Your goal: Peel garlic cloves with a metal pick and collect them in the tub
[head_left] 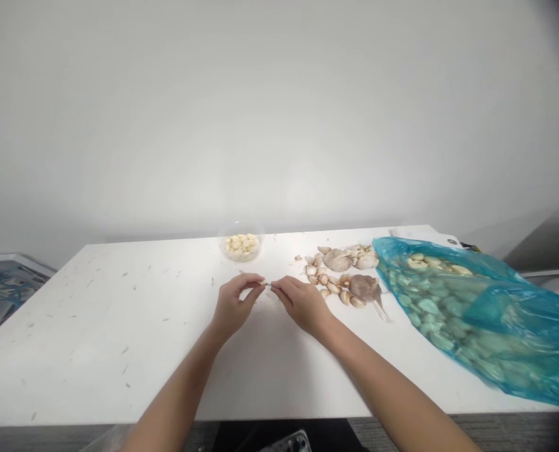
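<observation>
My left hand (235, 303) and my right hand (301, 306) meet over the white table (95, 351), their fingertips pinching a thin silvery sliver (268, 285) between them. It is too small to identify. Just right of my right hand lies a heap of unpeeled garlic cloves (331, 282), with a papery garlic bulb (365, 289) beside them. Another broken bulb (350, 257) sits behind. Farther back, a clear plastic bowl (240, 247) holds peeled garlic cloves (242, 245).
A blue plastic bag (468, 320) full of peeled cloves lies on the table's right side and hangs past its edge. Bits of dry garlic skin are scattered across the tabletop. A grey box (6, 282) stands beyond the left edge, with a white wall behind the table.
</observation>
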`<state>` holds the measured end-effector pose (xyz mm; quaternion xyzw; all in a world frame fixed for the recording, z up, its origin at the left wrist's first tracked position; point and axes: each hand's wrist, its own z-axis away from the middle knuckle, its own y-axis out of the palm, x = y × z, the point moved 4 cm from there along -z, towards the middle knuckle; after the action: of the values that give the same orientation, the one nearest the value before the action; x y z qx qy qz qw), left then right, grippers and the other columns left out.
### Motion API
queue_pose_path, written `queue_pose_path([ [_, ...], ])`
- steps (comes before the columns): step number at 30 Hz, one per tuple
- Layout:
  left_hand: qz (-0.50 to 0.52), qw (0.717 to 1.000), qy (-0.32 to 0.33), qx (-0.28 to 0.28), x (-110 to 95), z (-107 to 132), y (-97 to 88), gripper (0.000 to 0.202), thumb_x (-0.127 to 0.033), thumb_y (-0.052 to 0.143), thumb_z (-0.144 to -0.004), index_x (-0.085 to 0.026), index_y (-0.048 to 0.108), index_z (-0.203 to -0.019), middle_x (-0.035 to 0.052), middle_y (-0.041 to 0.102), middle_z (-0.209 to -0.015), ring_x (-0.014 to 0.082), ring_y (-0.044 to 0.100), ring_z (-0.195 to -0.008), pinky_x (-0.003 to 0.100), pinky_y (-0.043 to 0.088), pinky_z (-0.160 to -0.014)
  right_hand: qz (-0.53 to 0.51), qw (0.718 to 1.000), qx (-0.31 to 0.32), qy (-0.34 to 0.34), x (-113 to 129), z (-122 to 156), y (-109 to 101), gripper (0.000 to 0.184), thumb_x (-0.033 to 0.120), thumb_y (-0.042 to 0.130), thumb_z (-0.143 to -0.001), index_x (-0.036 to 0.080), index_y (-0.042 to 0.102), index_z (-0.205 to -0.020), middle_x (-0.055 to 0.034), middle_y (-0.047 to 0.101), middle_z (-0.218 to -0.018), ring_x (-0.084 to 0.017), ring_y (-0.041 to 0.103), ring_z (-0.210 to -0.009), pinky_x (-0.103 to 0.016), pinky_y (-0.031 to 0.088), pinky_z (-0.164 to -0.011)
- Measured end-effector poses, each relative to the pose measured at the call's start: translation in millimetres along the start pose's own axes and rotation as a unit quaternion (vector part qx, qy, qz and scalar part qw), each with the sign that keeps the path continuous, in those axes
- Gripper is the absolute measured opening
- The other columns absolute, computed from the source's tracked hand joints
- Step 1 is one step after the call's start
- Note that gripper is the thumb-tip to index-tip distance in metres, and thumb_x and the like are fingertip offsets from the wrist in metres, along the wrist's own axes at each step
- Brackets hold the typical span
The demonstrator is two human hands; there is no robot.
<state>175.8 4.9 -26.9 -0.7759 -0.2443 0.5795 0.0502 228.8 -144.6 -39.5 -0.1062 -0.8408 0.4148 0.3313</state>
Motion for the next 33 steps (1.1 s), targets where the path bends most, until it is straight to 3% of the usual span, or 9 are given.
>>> queue_pose_path([
  [15,-0.02,1.0,0.008,-0.003,1.6,0.1,0.5,0.019,-0.029,0.059,-0.081,-0.015,0.063,-0.093,0.0071,0.064,-0.093,0.0161,0.061,-0.085,0.03,0.051,-0.081,0.025,0.999,-0.028,-0.019,6.8,0.7,-3.7,0.03,0.03,0.033,-0.096,0.016,0.059,-0.092,-0.0038,0.062,-0.081,-0.013,0.058,-0.067,-0.024,0.032,-0.053],
  [33,-0.041,0.999,0.005,-0.007,4.5,0.9,1.8,0.019,-0.031,0.059,-0.081,-0.016,0.063,-0.092,0.0062,0.064,-0.092,0.0149,0.061,-0.083,0.027,0.052,-0.079,0.003,1.0,-0.031,-0.004,9.7,1.8,-2.4,0.028,0.027,0.034,-0.095,0.016,0.059,-0.091,-0.006,0.063,-0.084,-0.015,0.06,-0.072,-0.023,0.037,-0.059],
])
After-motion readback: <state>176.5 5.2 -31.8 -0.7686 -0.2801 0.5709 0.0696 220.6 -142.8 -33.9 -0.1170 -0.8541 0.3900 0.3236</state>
